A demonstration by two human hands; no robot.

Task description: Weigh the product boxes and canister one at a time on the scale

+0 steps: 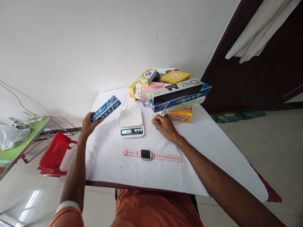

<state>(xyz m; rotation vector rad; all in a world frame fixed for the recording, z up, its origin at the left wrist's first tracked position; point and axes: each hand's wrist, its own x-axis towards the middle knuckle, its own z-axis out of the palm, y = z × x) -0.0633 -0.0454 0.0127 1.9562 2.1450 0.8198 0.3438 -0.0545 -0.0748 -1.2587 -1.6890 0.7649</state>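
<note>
My left hand (88, 126) grips one end of a blue toothpaste box (106, 108) at the table's left side. The box slants up to the right, beside a white digital kitchen scale (131, 118). Nothing lies on the scale's platform; its lit display seems to read 363. To the right of the scale, my right hand (165, 128) rests on the white cloth with curled fingers and nothing visible in them. It is close to an orange and yellow box (181, 115). A pink-strapped smartwatch (146, 154) lies stretched out in front of the scale.
Several boxes are piled at the back right, among them a black and silver one (177, 91) on a blue one (201, 94). A white cloth covers the table (224, 157). A red chair (53, 156) and a green table (23, 145) stand at the left.
</note>
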